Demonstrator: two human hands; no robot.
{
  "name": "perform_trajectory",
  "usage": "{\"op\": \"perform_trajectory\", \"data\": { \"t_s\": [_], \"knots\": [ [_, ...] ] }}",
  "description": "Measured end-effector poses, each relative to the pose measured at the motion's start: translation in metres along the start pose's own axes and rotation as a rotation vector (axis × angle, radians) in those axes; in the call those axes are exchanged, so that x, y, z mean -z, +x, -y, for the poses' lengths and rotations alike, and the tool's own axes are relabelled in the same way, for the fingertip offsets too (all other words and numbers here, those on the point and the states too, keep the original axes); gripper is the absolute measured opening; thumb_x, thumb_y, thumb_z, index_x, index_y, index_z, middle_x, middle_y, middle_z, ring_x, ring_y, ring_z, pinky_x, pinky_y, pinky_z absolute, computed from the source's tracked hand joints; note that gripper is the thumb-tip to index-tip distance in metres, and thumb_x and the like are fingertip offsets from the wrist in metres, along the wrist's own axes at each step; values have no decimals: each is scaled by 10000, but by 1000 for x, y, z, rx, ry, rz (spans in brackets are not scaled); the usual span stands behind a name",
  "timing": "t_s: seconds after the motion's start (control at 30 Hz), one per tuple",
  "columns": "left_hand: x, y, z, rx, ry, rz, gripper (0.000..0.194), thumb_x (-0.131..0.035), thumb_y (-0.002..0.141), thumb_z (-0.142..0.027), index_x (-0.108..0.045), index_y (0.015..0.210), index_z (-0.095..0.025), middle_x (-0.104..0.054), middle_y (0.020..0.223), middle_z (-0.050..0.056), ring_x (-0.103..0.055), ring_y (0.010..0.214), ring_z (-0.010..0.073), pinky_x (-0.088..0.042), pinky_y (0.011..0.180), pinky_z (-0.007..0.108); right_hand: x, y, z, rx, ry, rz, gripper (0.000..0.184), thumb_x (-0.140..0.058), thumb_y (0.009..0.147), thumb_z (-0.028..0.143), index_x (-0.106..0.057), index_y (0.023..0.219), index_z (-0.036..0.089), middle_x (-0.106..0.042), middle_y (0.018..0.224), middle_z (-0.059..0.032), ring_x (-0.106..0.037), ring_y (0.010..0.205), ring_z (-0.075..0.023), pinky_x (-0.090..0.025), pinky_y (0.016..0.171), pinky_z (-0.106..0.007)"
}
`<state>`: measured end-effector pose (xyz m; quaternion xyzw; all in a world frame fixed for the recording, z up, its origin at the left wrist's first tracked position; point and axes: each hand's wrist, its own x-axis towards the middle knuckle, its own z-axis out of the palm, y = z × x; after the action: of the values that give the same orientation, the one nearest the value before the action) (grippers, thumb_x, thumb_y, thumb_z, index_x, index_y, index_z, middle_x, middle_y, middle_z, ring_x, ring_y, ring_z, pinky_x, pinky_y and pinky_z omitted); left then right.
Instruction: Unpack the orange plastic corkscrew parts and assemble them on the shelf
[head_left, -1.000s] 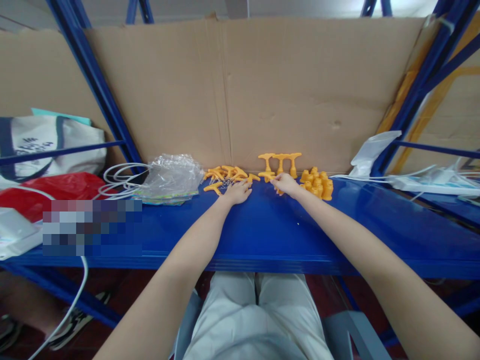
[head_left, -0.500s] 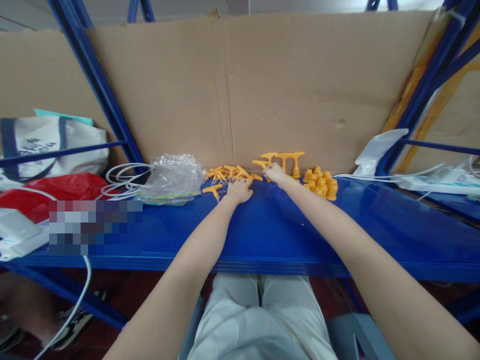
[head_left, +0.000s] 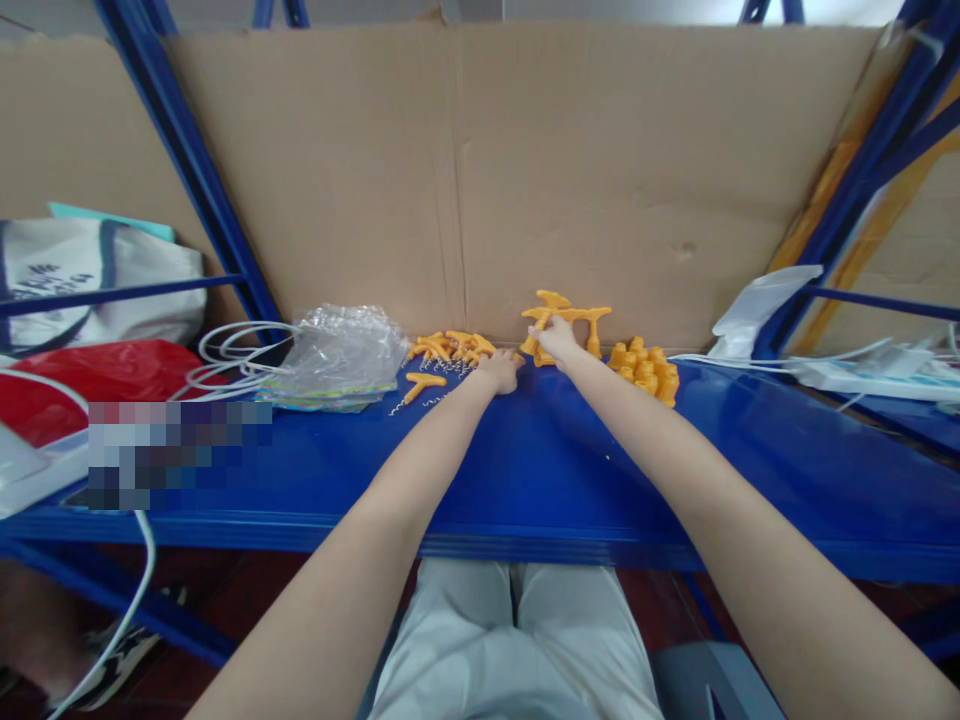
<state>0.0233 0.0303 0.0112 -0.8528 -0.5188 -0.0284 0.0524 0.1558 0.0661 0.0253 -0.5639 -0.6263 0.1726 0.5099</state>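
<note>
My right hand [head_left: 555, 342] is closed around a yellow T-handled corkscrew [head_left: 535, 330], in front of other yellow corkscrews [head_left: 596, 325] standing upright in caps against the cardboard; its fingers partly cover them. My left hand [head_left: 502, 371] rests low on the shelf, fingers curled on the yellow handle of another corkscrew at the right end of a pile. That pile of corkscrews [head_left: 450, 346] shows bare metal spirals toward me. One loose corkscrew [head_left: 424, 384] lies in front of it. Right of my right hand is a cluster of yellow bell-shaped caps [head_left: 646, 368].
Clear plastic bags [head_left: 341, 350] and a coiled white cable [head_left: 236, 350] lie left of the pile. A red bag [head_left: 142, 375] and a canvas bag [head_left: 142, 285] are at the far left. A cardboard sheet [head_left: 570, 180] walls the back of the blue shelf [head_left: 525, 480]. White power strips [head_left: 877, 368] lie right.
My left hand has slid right, off the pile's front, to its right end. My right hand has shifted slightly right, and a yellow handle now shows higher above it. The view has tilted a little.
</note>
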Motion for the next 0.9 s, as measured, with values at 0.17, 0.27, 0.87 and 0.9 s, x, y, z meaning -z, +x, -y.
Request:
{"op": "perform_trajectory", "data": {
  "t_s": [0.17, 0.27, 0.87, 0.9],
  "knots": [
    [-4, 23, -3, 38, -60, 32, 600, -398, 937, -175, -457, 1523, -291, -390, 1618, 113, -365, 1478, 332, -344, 1157, 568, 6, 15, -10, -8, -41, -79, 61, -557, 865, 171, -602, 825, 179, -682, 908, -58, -636, 863, -178, -509, 813, -287],
    [-3, 25, -6, 78, -26, 51, 574, -374, 956, -183, -469, 1513, -282, -468, 1557, 136, -445, 1424, 330, -386, 1129, 543, 8, 22, -12, 72, -134, -83, 114, -568, 866, 202, -604, 760, 176, -672, 826, -57, -626, 803, -188, -498, 770, -298],
    [10, -6, 0, 38, 140, 51, 426, -415, 988, -215, -643, 1347, -229, -642, 1369, 151, -595, 1278, 309, -454, 1035, 431, -27, 26, -3, 11, -536, 124, 165, -627, 898, 162, -731, 1020, 123, -754, 998, -109, -700, 945, -201, -516, 858, -262],
    [9, -8, 0, 19, 153, 36, 428, -399, 990, -201, -649, 1338, -217, -643, 1363, 156, -595, 1276, 305, -446, 1038, 430, -27, 27, -5, -1, -539, 111, 183, -625, 901, 158, -727, 1046, 111, -751, 1037, -132, -702, 980, -212, -517, 878, -271]
  ]
}}
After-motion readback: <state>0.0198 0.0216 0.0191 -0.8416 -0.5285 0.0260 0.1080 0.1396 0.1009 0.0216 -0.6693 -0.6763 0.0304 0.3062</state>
